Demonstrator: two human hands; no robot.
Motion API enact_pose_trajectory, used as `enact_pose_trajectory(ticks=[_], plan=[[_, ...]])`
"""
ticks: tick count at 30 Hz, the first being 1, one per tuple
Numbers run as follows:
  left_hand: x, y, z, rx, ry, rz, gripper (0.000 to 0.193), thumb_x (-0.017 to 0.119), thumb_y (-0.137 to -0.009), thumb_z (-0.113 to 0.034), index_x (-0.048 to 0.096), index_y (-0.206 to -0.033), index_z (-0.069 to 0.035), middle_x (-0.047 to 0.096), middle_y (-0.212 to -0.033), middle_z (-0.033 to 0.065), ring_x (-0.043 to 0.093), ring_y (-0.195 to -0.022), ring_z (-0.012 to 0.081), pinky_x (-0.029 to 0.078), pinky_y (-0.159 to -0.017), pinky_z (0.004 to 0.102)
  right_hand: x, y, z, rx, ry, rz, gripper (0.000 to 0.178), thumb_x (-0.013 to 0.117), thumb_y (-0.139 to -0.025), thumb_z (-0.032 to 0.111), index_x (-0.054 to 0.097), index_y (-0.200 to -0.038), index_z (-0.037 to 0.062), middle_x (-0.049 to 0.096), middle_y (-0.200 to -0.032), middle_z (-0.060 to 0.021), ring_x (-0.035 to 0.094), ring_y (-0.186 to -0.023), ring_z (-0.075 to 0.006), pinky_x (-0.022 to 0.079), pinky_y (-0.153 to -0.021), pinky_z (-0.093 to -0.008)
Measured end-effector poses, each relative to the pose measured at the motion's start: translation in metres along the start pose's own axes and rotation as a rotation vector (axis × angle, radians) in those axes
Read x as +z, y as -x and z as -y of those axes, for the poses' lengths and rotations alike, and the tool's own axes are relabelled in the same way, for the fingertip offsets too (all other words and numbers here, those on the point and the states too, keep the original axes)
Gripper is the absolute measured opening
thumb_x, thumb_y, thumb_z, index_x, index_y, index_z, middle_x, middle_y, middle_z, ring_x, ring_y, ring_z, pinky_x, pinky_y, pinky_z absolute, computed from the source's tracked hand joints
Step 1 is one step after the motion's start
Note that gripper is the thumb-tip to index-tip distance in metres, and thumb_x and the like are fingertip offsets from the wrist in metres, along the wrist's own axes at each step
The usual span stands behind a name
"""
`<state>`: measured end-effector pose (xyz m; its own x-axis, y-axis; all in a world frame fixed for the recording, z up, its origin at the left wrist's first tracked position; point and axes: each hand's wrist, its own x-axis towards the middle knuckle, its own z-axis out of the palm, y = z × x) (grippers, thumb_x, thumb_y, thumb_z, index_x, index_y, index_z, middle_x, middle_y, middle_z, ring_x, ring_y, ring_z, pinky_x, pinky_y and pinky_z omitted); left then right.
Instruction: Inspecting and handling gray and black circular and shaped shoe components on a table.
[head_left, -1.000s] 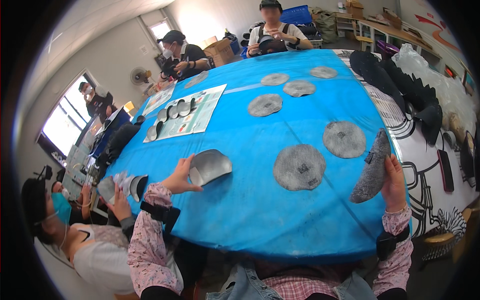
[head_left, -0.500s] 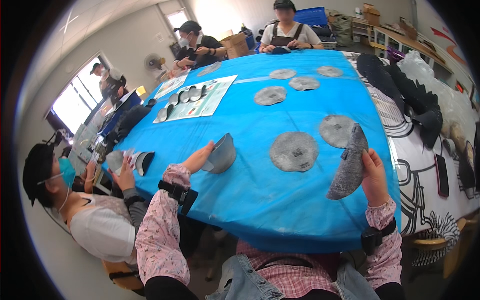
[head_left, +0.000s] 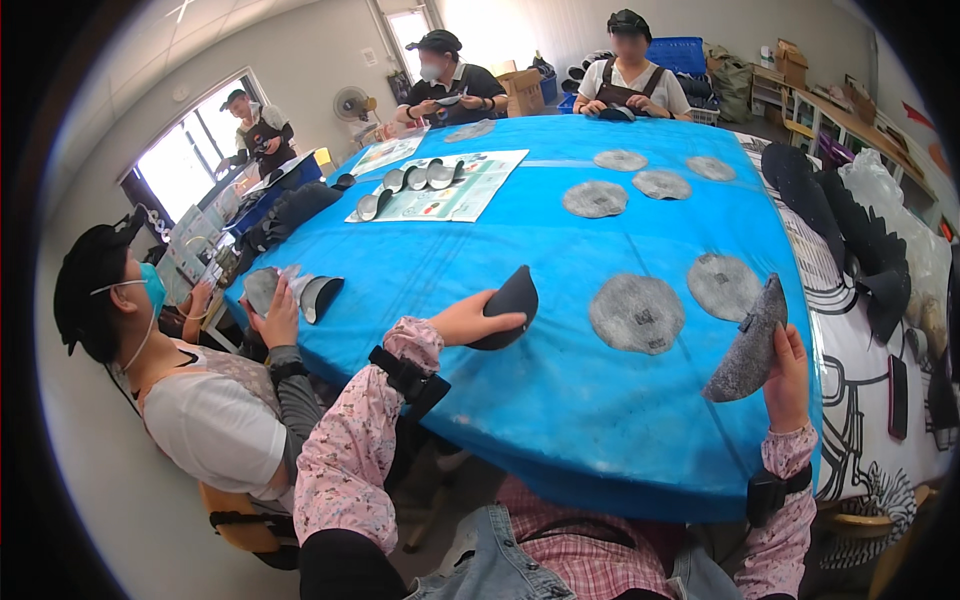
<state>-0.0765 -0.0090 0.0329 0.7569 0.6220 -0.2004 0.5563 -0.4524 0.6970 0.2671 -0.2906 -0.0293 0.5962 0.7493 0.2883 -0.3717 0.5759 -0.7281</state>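
Note:
My left hand (head_left: pixel 470 320) grips a dark, curved cup-shaped piece (head_left: pixel 511 300), its thumb lying across the dark face and the other fingers hidden behind. Over the right part of the table, my right hand (head_left: pixel 789 378) pinches a speckled grey felt half-moon piece (head_left: pixel 742 350) by its right side, tilted with one tip up. A flat grey felt disc (head_left: pixel 636 312) with a small dark mark lies between my hands. Another grey disc (head_left: pixel 724 285) is just beyond the half-moon piece.
Blue sheeting (head_left: pixel 560 420) covers the table. More grey discs (head_left: pixel 594 198) lie farther off, and silver-grey cups (head_left: pixel 440 174) rest on printed paper (head_left: pixel 490 190). A co-worker (head_left: pixel 200 370) sits close at my left, others across. Black stacked pieces (head_left: pixel 805 200) and a phone (head_left: pixel 897 398) lie at right.
The piece in my left hand has turned from its grey face to its dark one, and my thumb now crosses it. My right hand still holds the half-moon piece. The view has shifted.

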Motion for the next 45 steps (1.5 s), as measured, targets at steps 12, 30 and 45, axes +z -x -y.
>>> enact_pose_trajectory(ticks=[12, 30, 45], plan=[[0.014, -0.045, -0.058, 0.451, 1.593, 0.342, 0.088, 0.038, -0.073, -0.072, 0.037, -0.126, -0.002, 0.046, -0.123, 0.0176, 0.047, -0.112, 0.0317, 0.04, -0.094, 0.0435, 0.014, 0.004, 0.008, 0.092, 0.072, -0.007, 0.015, 0.046, -0.091, 0.018, 0.053, -0.101, 0.0075, 0.059, -0.097, -0.0041, 0.057, -0.087, -0.0127, 0.046, -0.078, -0.0267], [0.054, -0.084, -0.024, 0.466, 1.677, 0.23, 0.082, 0.036, -0.077, -0.069, 0.032, -0.129, -0.006, 0.042, -0.127, 0.0163, 0.045, -0.115, 0.0288, 0.038, -0.097, 0.0426, 0.021, -0.031, -0.015, 0.174, 0.107, 0.035, 0.026, 0.043, -0.093, 0.022, 0.047, -0.114, 0.0075, 0.057, -0.1, -0.0042, 0.056, -0.088, -0.013, 0.047, -0.076, -0.0276], [0.056, -0.089, -0.016, 0.31, 1.592, 0.072, 0.072, 0.04, -0.083, -0.06, 0.035, -0.128, -0.005, 0.046, -0.124, 0.0157, 0.048, -0.112, 0.0261, 0.038, -0.096, 0.0365, 0.037, -0.027, -0.012, 0.126, 0.097, 0.027, 0.023, 0.045, -0.092, 0.021, 0.049, -0.11, 0.0076, 0.058, -0.099, -0.0039, 0.057, -0.086, -0.012, 0.047, -0.076, -0.0272]])
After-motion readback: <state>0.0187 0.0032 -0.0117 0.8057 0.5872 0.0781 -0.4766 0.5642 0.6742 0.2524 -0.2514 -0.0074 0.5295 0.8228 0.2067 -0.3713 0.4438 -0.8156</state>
